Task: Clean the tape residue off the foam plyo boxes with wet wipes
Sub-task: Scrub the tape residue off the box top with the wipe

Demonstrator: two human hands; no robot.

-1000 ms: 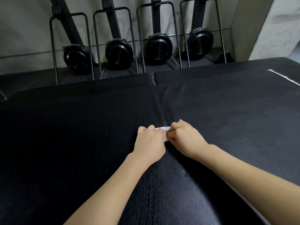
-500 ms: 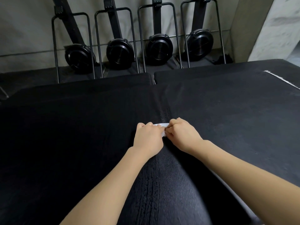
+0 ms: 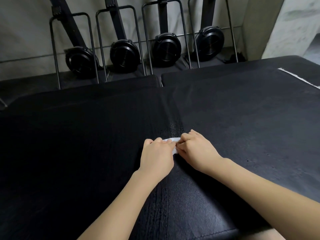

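Head view: left hand (image 3: 156, 157) and right hand (image 3: 197, 151), fingers curled, both pinch a small white wet wipe (image 3: 170, 140) against the black textured foam plyo box top (image 3: 242, 135), on the rough residue strip (image 3: 175, 126) along the centre. Risk: the bunched wipe could roll or tear on sticky residue, smearing it. Beyond the box, four black rowing machines (image 3: 166, 49) stand upright against the wall; a white tape strip (image 3: 297, 77) remains far right; nothing obstructs.
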